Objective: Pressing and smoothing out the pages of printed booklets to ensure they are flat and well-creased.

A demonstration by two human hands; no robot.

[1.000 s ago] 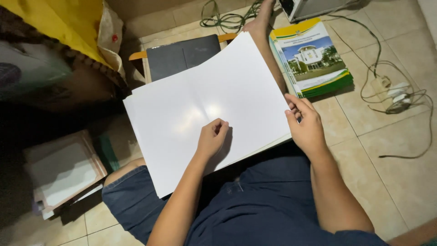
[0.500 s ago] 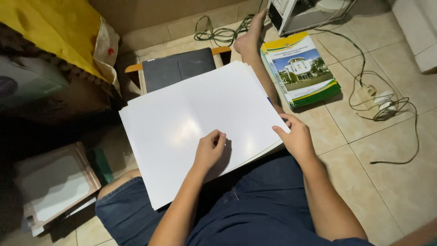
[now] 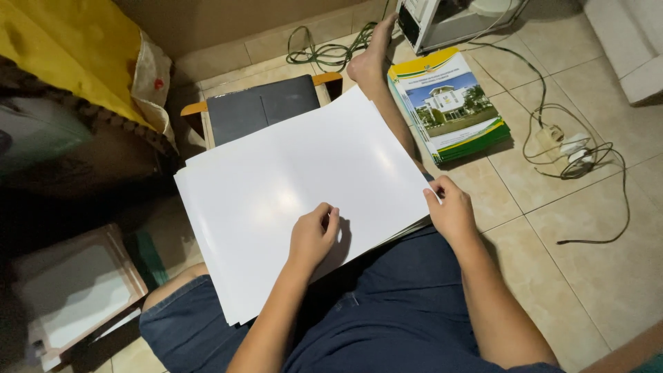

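A stack of white paper sheets (image 3: 290, 193) is seen, smooth and glossy, with light reflected off the top sheet. Blue denim cloth shorts (image 3: 387, 311) are shown beneath it, matt and woven. The floor (image 3: 587, 276) is laid with beige ceramic tiles of a faint sheen. A stack of booklets (image 3: 452, 107) is covered in glossy printed paper. A yellow cloth (image 3: 62, 48) appears soft and matt.

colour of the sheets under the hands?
Plain glossy white, no print: the sheet stack on the lap. Shows in the head view, the only one.
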